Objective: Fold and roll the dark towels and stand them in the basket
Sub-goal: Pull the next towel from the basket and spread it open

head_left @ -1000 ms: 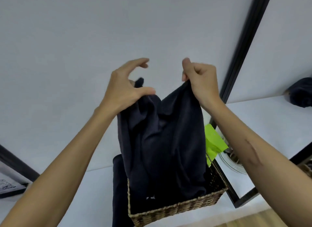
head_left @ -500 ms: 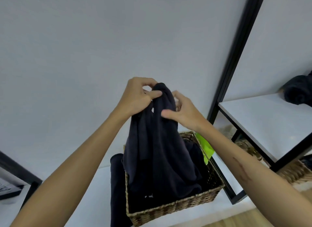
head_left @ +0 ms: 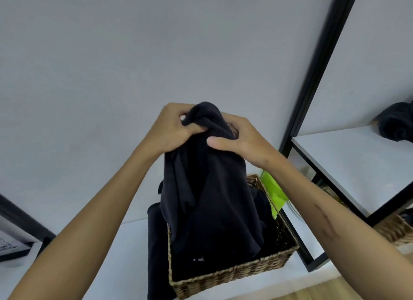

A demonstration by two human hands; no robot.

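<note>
The basket (head_left: 232, 275) sits on the surface (head_left: 125, 266), with a towel (head_left: 210, 199) hanging into it from both hands above. Another towel (head_left: 156, 250) drapes just left of the basket. To the right, a shelf (head_left: 348, 165) carries a bundled towel (head_left: 396, 121).

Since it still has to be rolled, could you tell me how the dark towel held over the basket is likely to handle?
Probably floppy: the dark towel droops in folds from both hands. Likely light, since the left hand and right hand hold it by bunched fabric.
</note>
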